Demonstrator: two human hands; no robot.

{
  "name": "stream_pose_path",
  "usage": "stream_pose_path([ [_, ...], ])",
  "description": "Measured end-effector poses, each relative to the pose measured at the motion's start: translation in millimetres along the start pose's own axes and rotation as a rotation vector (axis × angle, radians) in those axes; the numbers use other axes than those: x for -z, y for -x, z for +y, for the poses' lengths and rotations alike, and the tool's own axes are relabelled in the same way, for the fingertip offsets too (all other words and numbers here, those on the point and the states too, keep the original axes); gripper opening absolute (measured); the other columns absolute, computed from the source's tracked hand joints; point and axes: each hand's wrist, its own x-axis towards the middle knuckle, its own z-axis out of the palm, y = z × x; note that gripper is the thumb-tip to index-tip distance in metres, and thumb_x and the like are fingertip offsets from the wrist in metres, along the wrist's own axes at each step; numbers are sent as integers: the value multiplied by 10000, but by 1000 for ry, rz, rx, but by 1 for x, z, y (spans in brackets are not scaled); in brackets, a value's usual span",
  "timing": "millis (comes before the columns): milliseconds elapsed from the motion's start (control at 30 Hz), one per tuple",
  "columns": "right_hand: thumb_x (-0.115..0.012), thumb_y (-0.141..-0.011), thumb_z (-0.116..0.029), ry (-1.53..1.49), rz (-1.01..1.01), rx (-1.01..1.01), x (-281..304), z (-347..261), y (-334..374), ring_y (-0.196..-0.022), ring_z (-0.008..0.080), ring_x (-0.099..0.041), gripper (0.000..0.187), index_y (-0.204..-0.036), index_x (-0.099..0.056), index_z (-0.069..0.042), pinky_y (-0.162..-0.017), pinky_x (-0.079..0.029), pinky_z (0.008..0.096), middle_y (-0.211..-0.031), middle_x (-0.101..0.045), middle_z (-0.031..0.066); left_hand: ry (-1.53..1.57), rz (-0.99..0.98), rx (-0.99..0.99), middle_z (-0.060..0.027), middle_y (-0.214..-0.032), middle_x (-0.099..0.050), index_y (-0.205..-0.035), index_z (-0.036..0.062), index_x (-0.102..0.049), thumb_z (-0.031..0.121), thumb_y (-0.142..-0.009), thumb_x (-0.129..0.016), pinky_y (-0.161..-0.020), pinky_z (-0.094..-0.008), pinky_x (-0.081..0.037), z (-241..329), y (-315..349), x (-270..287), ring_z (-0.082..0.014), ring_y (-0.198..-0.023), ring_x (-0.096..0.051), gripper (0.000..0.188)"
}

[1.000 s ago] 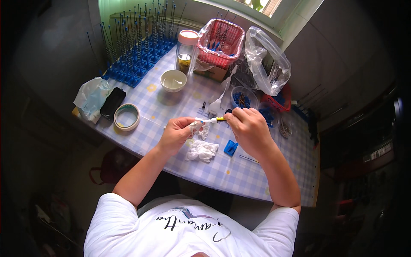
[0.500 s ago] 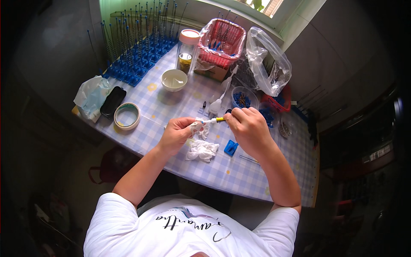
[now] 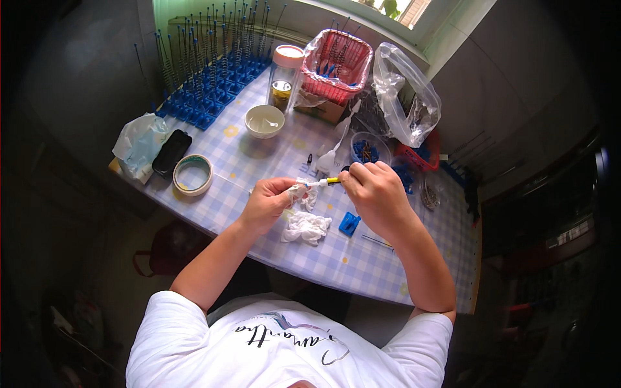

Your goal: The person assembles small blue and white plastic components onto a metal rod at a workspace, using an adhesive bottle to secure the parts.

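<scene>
Over the middle of the table my right hand (image 3: 372,189) is closed around a small yellow-and-black tube (image 3: 333,181) with a white nozzle. The nozzle points left and meets the fingertips of my left hand (image 3: 268,202). That hand pinches a crumpled white tissue (image 3: 297,192), and a speck of blue shows at the fingertips; what it belongs to is too small to tell. Below the hands lies a second wad of tissue (image 3: 306,227). Right of this wad is a blue square plastic base (image 3: 349,224), with thin rods (image 3: 377,242) near my right forearm.
Blue bases with upright springs (image 3: 207,97) crowd the back left. A white bowl (image 3: 264,123), a lidded jar (image 3: 283,77), a red basket (image 3: 336,64) and a clear bag (image 3: 407,97) stand behind. Tape roll (image 3: 192,175) and black case (image 3: 172,154) lie left; a tub of small parts (image 3: 369,150) sits right.
</scene>
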Motion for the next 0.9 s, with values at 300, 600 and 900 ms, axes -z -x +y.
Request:
stream_pose_path([
  [300, -609, -699, -81, -3, -11, 4, 1, 0, -2, -664, 153, -541, 96, -781, -626, -35, -619, -417, 289, -711, -523, 19, -1, 11, 4, -41, -849, -659, -1030, -7, -659, 115, -878, -624, -607, -193, -384, -1, 0, 0, -50, -693, -521, 198],
  [600, -609, -703, -84, -2, -14, 1, 1, 0, -2, -666, 154, -545, 89, -777, -625, -38, -622, -419, 292, -713, -526, 20, 6, 22, 0, -12, -829, -667, -1003, 15, -676, 152, -864, -652, -581, -179, -358, -1, 0, -1, -15, -673, -503, 197],
  [900, -612, -685, -89, 5, -21, 5, 0, 0, -2, -662, 154, -546, 88, -760, -620, -44, -615, -410, 289, -706, -523, 18, 17, 22, 0, -11, -824, -666, -1001, 6, -673, 143, -860, -655, -576, -177, -356, -2, -1, -1, -14, -662, -495, 198],
])
